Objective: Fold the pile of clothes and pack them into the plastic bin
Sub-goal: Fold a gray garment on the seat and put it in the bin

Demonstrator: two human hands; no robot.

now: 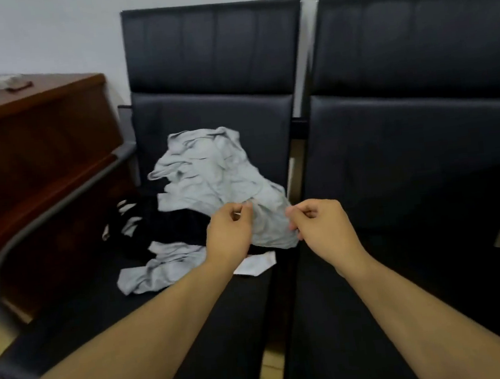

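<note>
1. The left hand [230, 232] and the right hand [322, 222] each pinch an edge of the grey garment [210, 174]. Fingers and thumb are curled onto the cloth on both sides.
2. The grey garment is lifted up over the left chair [205, 117]. Most of it hangs crumpled in front of the chair's backrest. Its near edge is stretched between the two hands, close to the right edge of the seat.
3. More clothes lie on the seat below. There is another grey piece [161, 265] near the front of the seat, some dark clothes [166, 225] in the middle, and a small white piece [254, 265] by the right edge.
4. The plastic bin cannot be seen here.
5. The cloth looks soft, thin and light. It flops and wrinkles, so it will not keep its shape alone.
6. I think the best place to hold it is at two corners or at the shoulders, well apart, so it hangs flat.
7. It will not break. It could slip or bunch up if held in only one spot.
8. The right chair [406, 143] has a bare seat that looks good for laying it flat.
</note>
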